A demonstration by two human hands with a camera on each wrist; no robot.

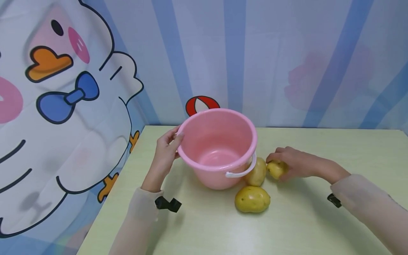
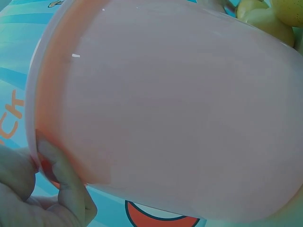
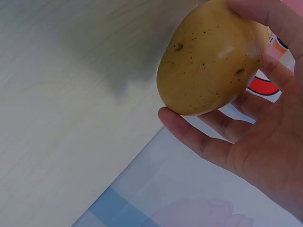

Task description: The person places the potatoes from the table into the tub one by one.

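Observation:
A pink bucket [image 1: 208, 177] stands on the table, tipped slightly so its inside faces me. My left hand [image 1: 164, 150] pinches the bucket's rim at the left, thumb on one side and fingers on the other. In the left wrist view the bucket's outer wall [image 2: 180, 109] fills most of the picture. To the right of the bucket, my right hand [image 1: 299, 163] holds a yellow-brown potato [image 1: 275, 170]. Thumb and fingers spread around this potato [image 3: 210, 59] in the right wrist view. A second potato [image 1: 257, 173] lies beside the bucket, and a third potato [image 1: 252, 199] lies nearer to me.
The bucket's white handle [image 1: 243, 171] hangs down on its right side. Pale wood-look tabletop [image 1: 204, 230] extends around the things. Behind it hangs a blue striped cloth backdrop [image 1: 264, 71], with a cartoon duck [image 1: 95, 141] at the left.

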